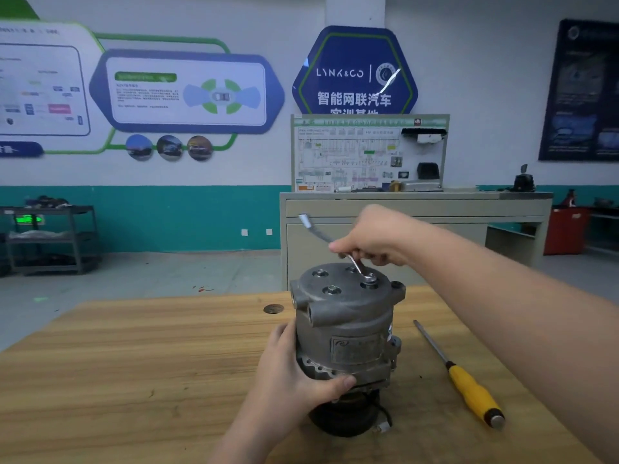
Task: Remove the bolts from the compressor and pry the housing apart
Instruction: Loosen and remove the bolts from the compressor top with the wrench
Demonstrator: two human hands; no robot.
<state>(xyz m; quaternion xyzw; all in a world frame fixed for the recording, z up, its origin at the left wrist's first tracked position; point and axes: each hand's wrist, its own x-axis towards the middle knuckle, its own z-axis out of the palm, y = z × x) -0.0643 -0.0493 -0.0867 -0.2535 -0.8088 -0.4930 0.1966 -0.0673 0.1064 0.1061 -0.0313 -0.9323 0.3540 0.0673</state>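
A grey metal compressor [348,326] stands upright on its black pulley end on the wooden workbench [150,363]. Several bolts sit in recesses on its top cover, one of them near the front [332,290]. My right hand [368,241] grips a silver wrench [320,233] whose ring end sits on the right-hand bolt [370,278]. My left hand [294,370] holds the lower left side of the compressor, thumb curled along its flange.
A yellow-handled screwdriver [469,386] lies on the bench to the right of the compressor. A small round hole [273,308] is in the benchtop behind it. A beige cabinet [415,229] with a wiring display board stands beyond the bench, a shelf cart [50,239] at far left.
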